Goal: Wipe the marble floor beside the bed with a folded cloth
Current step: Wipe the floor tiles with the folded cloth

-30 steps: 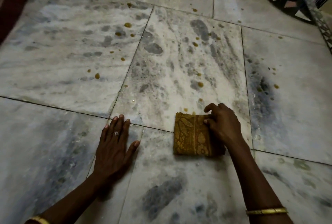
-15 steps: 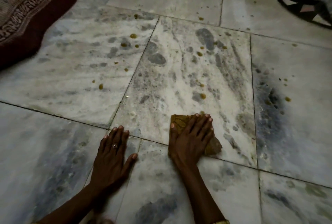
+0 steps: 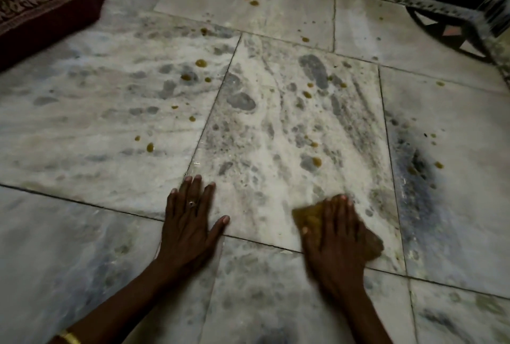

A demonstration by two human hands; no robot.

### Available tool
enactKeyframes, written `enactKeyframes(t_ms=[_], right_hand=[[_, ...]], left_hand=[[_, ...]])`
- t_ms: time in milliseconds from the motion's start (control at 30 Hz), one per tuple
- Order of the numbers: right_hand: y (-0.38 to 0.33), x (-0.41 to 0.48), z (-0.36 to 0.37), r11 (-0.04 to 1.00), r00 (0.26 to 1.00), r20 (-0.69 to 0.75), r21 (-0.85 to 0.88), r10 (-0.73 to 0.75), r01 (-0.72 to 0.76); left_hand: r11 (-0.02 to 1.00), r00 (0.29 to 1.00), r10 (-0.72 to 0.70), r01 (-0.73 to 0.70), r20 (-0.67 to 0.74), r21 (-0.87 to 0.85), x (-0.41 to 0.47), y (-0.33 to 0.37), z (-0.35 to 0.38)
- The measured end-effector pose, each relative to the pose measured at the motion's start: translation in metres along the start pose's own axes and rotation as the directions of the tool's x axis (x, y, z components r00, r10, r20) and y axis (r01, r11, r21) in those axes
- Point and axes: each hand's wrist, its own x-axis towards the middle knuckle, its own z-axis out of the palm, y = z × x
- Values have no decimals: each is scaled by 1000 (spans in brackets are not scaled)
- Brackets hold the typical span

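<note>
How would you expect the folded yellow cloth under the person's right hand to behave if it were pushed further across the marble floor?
The cloth looks soft, so it would probably bunch unless pressed flat, as the right hand presses it. The marble floor looks smooth, so it should slide easily. It would likely smear or soak up the yellow drops ahead.

I see the folded cloth point(image 3: 310, 216) on the marble floor point(image 3: 276, 136), under the right hand point(image 3: 335, 236); left hand point(image 3: 190, 222) flat left of it, spots point(image 3: 316, 161) beyond.
</note>
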Motion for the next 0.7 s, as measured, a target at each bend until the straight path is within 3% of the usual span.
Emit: enactKeyframes(t_ms=[67,133,300,433,533,600,700], right_hand=[[-17,38,-2,995,995,2,7,101,-101],[-49,73,0,994,994,26,22,105,-106],[-144,81,10,984,983,52,21,-178,177],[-119,47,11,931,928,76,33,-365,364],[-58,29,2,971,962,143,-23,-234,239],[-27,32,-5,998,980,193,-42,-45,54],[-39,52,-3,978,970,123,-20,208,-207]], left_hand=[[1000,1000,23,-23,-20,-10,-1,-2,3],[998,998,50,-51,-35,-29,-4,1,4],[996,997,53,-57,-60,-65,-6,-17,4],[990,998,10,-18,-62,-138,-14,-29,-2],[984,999,12,-20,-42,-178,-14,-30,-6],[981,999,34,-39,-27,-189,-14,-33,-9],[985,999,28,-34,-36,-168,-17,-55,-14]])
